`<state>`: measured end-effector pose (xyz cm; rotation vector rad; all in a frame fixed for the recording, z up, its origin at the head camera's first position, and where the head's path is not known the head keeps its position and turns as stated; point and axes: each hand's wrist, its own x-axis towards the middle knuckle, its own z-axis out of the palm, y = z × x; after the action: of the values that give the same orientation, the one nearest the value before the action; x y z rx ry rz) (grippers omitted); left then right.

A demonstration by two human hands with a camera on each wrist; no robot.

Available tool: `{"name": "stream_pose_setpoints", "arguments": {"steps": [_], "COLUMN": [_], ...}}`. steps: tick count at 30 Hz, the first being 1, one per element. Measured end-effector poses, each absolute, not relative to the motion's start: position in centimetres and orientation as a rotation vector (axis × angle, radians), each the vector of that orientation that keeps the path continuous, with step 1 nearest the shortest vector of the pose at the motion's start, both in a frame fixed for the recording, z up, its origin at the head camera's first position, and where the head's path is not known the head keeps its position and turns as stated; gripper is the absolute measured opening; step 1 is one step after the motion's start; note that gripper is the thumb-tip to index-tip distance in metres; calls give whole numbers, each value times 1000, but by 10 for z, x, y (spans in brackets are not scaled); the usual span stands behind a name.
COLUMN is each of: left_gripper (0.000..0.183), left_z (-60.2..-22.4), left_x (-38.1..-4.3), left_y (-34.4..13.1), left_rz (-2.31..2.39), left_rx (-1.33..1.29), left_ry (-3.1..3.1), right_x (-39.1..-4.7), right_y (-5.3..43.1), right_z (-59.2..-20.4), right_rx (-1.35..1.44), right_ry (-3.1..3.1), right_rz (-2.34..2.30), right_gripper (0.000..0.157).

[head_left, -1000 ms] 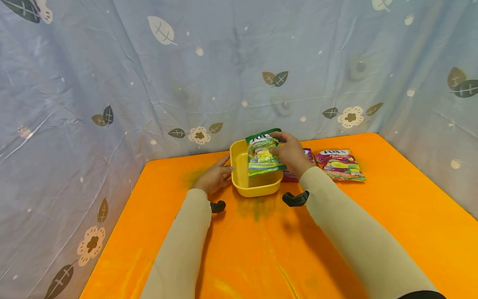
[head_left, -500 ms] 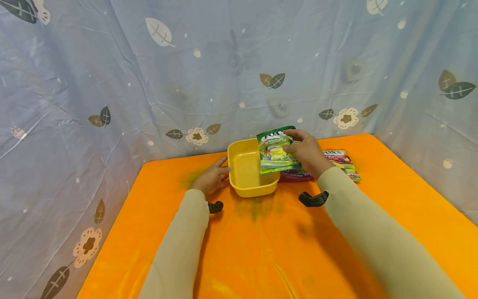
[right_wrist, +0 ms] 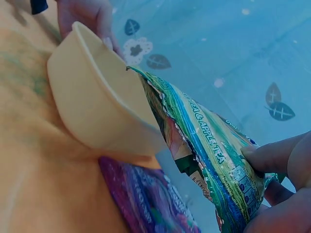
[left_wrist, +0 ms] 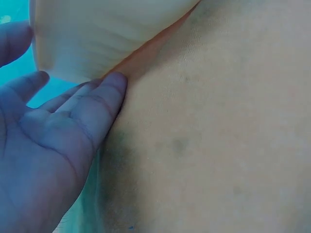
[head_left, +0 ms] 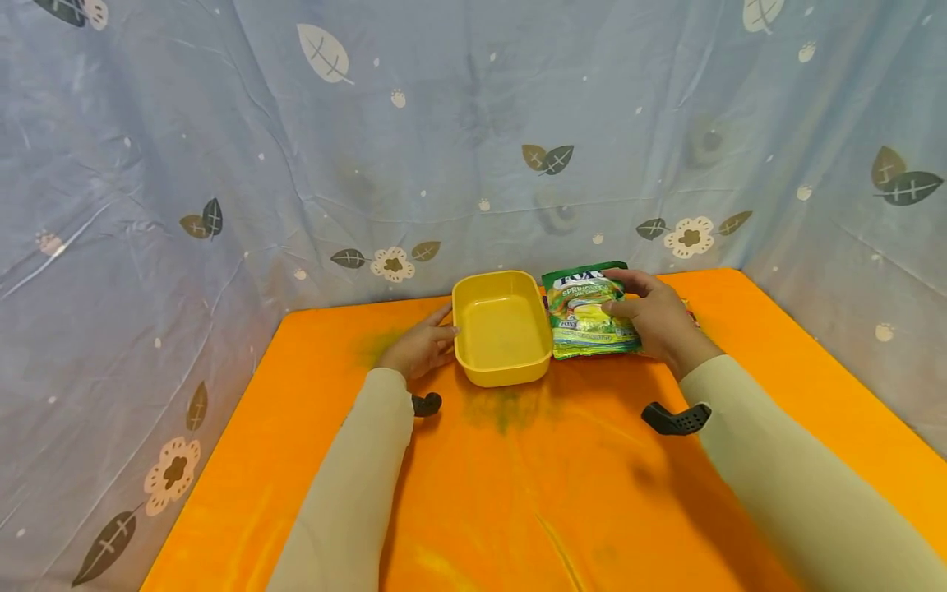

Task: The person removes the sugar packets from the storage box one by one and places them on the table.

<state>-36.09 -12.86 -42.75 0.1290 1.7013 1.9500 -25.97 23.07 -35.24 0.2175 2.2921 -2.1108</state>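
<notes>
My right hand [head_left: 662, 316] pinches a green candy bag [head_left: 580, 329] marked FOX'S by its right side. In the right wrist view, the bag [right_wrist: 206, 145] is tilted, with thumb and fingers on either face of it. Just left of it stands a yellow plastic bin [head_left: 503, 374] with nothing inside. My left hand [head_left: 420, 349] rests against the bin's left wall. The left wrist view shows that hand's fingers [left_wrist: 99, 104] fairly straight, touching the wall low down near its base.
A purple candy bag [right_wrist: 141, 194] lies beside the bin, mostly hidden behind the green one in the head view. Past my right hand shows an edge of another bag [head_left: 691, 312]. A patterned cloth [head_left: 444, 123] hangs behind the orange table [head_left: 473, 493].
My right hand has carried the green candy bag from over the bin to the right, covering the purple bag. My left hand stays at the bin's left wall.
</notes>
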Motion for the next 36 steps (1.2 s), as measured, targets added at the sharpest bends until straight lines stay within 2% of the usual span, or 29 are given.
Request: {"name": "stream_pose_setpoints", "arguments": {"steps": [14,23,36], "left_gripper": [70,78,73], "left_z": [-427,-427,-425], "left_x": [-360,-359,-357], "left_y": [-132,-132,-128], "left_rz": [1941,1942,1936], "left_rx": [161,178,162], "left_ry": [1701,1696,1701], "right_x": [-221,-204,-192], "right_y": [252,251,244], "right_z": [-392,-415,-427], "right_rx": [211,172,115], "right_ry": [2360,2406,2355], "right_rz": [-1966,-1866,-1873], "right_gripper": [60,59,60]}}
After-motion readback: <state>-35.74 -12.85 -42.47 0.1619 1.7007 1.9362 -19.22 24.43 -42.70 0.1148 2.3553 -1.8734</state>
